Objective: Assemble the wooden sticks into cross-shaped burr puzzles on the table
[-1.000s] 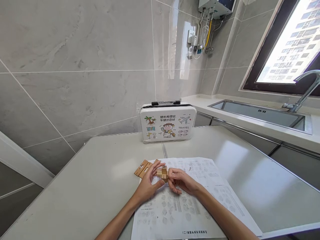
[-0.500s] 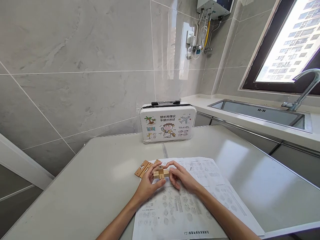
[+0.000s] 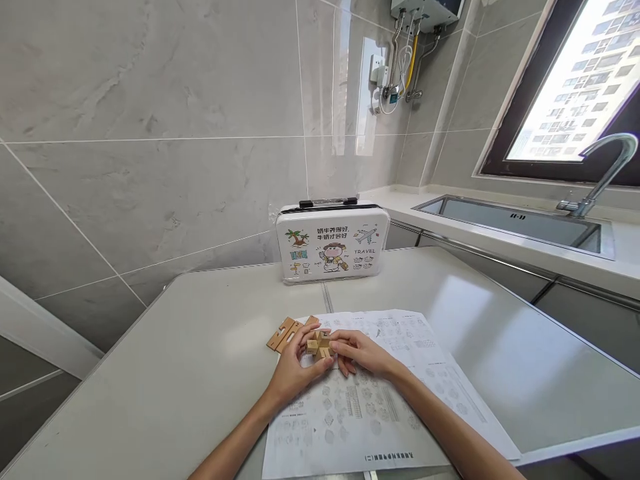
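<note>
Over the printed sheet (image 3: 350, 413) I hold a small wooden burr puzzle (image 3: 320, 345) made of notched, interlocking blocks. My left hand (image 3: 296, 367) wraps its left side, with the thumb below and the fingers behind. On the right side, my right hand (image 3: 363, 353) pinches the puzzle between thumb and fingers. One block carries a dark letter on its end; part of the puzzle is hidden by the fingers. Just behind my left hand lie flat, notched wooden pieces (image 3: 281, 332), partly resting at the sheet's upper left corner.
A white carry case (image 3: 335, 243) with cartoon prints stands at the back of the pale table (image 3: 150, 387), against the tiled wall. To the right is a counter with a sink (image 3: 510, 223) and a curved faucet (image 3: 607, 167). Pipes hang below a water heater (image 3: 430, 13).
My right fingers have closed in on the puzzle's right side, and the block that stuck out there now shows less. The puzzle has tilted slightly. The whole view has shifted a little.
</note>
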A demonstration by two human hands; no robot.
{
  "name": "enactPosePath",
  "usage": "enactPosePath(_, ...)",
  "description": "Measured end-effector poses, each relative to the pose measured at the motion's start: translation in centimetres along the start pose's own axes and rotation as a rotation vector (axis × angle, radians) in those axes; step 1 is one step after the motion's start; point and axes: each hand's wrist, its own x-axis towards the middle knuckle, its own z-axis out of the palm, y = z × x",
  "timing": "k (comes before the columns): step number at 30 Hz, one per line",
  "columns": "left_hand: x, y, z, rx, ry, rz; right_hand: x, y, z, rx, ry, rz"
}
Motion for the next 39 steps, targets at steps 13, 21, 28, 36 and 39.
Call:
enactPosePath(13, -0.1, 0.4, 0.1, 0.185, 0.059, 0.035, 0.4, 1.3, 0.4, -0.038, 0.101, -0.019)
enactPosePath(21, 0.1, 0.0, -0.4, 0.306, 0.103, -0.013, 0.6, 1.8, 1.2, -0.098, 0.231, -0.114)
enactPosePath(28, 0.3, -1.6, -0.5, 0.291, 0.118, -0.033, 0.2, 1.3, 1.5, -0.356, 0.329, -0.252)
enactPosePath(36, 0.0, -1.4, -0.2, 0.247, 0.004, 0.009, -0.2, 1.2, 2.3, -0.727, 0.363, -0.398)
enactPosePath(39, 0.0, -1.3, -0.1, 0.233, 0.009, 0.009, -0.2, 1.1, 2.3, -0.745, 0.373, -0.423)
